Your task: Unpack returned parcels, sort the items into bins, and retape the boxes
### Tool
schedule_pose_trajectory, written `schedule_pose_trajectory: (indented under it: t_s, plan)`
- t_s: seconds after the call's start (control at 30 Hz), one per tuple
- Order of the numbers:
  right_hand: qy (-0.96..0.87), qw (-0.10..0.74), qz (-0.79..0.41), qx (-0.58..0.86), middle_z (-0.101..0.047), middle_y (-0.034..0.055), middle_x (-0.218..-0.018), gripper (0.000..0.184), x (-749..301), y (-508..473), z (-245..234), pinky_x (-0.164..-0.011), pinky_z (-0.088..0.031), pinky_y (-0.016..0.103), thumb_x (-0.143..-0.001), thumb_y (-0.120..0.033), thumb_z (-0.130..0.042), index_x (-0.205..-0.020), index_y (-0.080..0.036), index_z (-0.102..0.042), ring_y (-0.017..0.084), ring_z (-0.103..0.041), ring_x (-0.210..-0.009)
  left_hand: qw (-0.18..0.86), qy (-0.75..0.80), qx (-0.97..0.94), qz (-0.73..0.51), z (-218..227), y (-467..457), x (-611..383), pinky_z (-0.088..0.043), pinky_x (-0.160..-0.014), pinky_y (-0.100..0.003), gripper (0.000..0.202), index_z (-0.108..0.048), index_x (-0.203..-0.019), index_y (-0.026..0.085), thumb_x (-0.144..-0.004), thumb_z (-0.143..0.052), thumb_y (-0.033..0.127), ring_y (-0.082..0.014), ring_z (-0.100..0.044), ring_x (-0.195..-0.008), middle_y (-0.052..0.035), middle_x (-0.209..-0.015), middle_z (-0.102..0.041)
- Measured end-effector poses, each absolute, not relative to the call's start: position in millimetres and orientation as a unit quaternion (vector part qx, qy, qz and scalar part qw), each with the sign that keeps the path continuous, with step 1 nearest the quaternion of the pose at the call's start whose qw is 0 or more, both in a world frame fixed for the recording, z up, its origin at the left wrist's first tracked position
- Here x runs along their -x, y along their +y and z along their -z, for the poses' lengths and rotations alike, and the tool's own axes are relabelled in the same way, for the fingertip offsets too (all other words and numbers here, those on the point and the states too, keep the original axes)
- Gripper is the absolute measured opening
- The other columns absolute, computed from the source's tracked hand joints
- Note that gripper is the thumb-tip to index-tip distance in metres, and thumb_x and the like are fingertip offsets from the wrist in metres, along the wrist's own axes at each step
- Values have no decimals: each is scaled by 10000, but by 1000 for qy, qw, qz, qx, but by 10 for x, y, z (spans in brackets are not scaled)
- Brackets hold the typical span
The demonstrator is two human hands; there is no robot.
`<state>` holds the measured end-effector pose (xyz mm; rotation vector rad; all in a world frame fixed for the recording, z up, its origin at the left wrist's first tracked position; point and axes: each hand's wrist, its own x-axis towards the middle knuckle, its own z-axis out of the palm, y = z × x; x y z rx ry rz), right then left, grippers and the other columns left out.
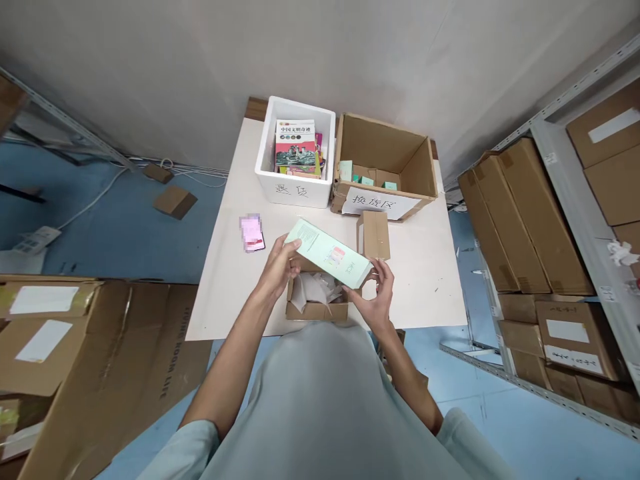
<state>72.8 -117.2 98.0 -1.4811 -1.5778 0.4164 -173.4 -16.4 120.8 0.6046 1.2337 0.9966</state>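
A long pale green box (327,253) with printing on its face is held between my two hands, tilted with its right end lower. My left hand (280,267) grips its left end, thumb on top. At the other end, the fingers of my right hand (375,293) pinch the corner. Below it, near the table's front edge, sits an open cardboard box (316,311) with white packing material (313,291) inside. The green box hides part of that carton. A small closed cardboard box (375,235) stands just beyond my right hand.
A white foam box (295,193) holding books (296,147) stands at the table's back, beside a large open carton (385,190) with small green boxes. A phone (252,233) lies left on the white table (220,293). Shelves with cartons (540,220) rise right; cartons (115,360) stand left.
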Motion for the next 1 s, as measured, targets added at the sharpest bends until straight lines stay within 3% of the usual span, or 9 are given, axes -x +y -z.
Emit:
schedule_pose_trajectory:
  t_s: [0.13,0.23,0.4,0.5,0.63,0.7,0.83,0.9,1.0]
  plan:
    - [-670,450,-120,578,-694,206,-1547,821,-726,-1183,-1276,-1060,-656,619,-1002,-499,-860,-1659,-312,-405,402,-689,-1418,750,503,-255,-346,-1030,-353,1669,-280,-469,-250,642,-617,-1260,222,-869,-693,726,-91,-406,-491,-51,-935,-766]
    - [-700,404,-104,579,-713,185,-1531,719,-702,-1129,-1451,-1165,-605,684,-994,-531,-877,-1564,-318,-495,405,-664,-1467,789,482,-235,-299,-917,-488,1571,-356,-490,-250,661,-614,-1324,216,-945,-634,757,-113,-475,-509,-81,-961,-796]
    - [-719,379,-180,554,-728,154,-1540,617,-677,-1069,-1542,-1199,-632,570,-1025,-521,-851,-1524,-301,-562,341,-713,-1457,780,511,-274,-236,-812,-646,1584,-519,-554,-285,756,-704,-1249,187,-954,-635,880,-176,-651,-610,-133,-1015,-830]
    - [-689,386,-194,582,-771,135,-1462,610,-688,-1094,-1515,-1131,-675,519,-1018,-546,-842,-1513,-291,-592,328,-774,-1354,695,568,-378,-226,-769,-731,1785,-591,-635,-346,763,-751,-1143,191,-938,-629,916,-229,-712,-672,-138,-1032,-836]
    - [-664,385,-205,608,-791,130,-1420,669,-709,-1128,-1468,-1096,-689,512,-977,-582,-875,-1510,-276,-607,327,-800,-1278,434,701,-529,-202,-612,-816,2079,-635,-868,-432,704,-729,-1351,215,-950,-662,789,-311,-797,-906,-159,-1331,-818]
    - [-665,375,-203,613,-797,128,-1414,667,-720,-1130,-1445,-1098,-683,509,-965,-565,-893,-1499,-272,-621,325,-802,-1266,358,740,-559,-108,-482,-845,2136,-617,-1014,-485,774,-677,-1444,158,-919,-723,725,-401,-809,-1114,-209,-1325,-817]
    - [-670,353,-188,626,-806,128,-1402,637,-749,-1131,-1395,-1092,-673,503,-953,-520,-911,-1480,-275,-650,330,-798,-1264,360,747,-558,12,-212,-886,2094,-590,-1056,-533,611,-653,-1438,76,-999,-623,500,-490,-781,-1257,-275,-1228,-832]
    - [-666,344,-182,636,-808,129,-1398,640,-767,-1145,-1372,-1086,-672,503,-948,-527,-914,-1478,-276,-658,333,-798,-1257,380,754,-536,-2,-110,-889,2070,-589,-1037,-529,419,-713,-1295,115,-1002,-570,379,-491,-795,-1229,-274,-1180,-844]
    - [-658,345,-180,645,-801,136,-1425,648,-800,-1172,-1344,-1068,-676,490,-947,-541,-916,-1478,-273,-660,329,-798,-1260,422,756,-499,-38,-12,-853,2084,-608,-961,-473,257,-731,-1021,201,-1029,-511,332,-444,-848,-1090,-206,-949,-856]
